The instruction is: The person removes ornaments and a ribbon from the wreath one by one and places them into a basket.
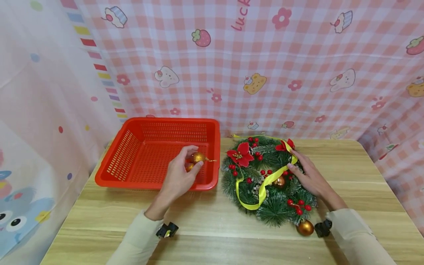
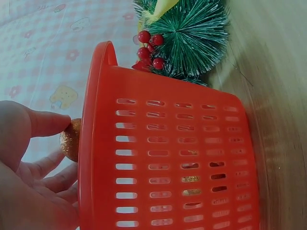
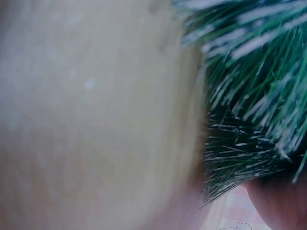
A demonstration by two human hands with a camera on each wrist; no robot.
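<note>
My left hand (image 1: 180, 175) is over the front right part of a red plastic basket (image 1: 157, 183). Between its thumb and fingers it pinches a gold glitter bauble (image 1: 198, 158) with a gold hanging cord. A second gold bauble (image 1: 189, 167) shows in the gap of that hand; whether held or lying lower, I cannot tell. Right of the basket lies a green Christmas wreath (image 1: 275, 211) with red flowers, berries and pinecones. My right hand (image 1: 311, 176) grips the wreath's right side, its thumb by a yellow ribbon (image 1: 263, 189) that trails over the wreath. In the right wrist view, needles are close and blurred.
A copper bauble (image 1: 305, 228) is at the wreath's lower right edge, and another copper bauble (image 1: 279, 182) sits near its middle. Everything stands on a wooden table (image 1: 212, 243). A pink checked curtain (image 1: 212, 73) hangs behind it.
</note>
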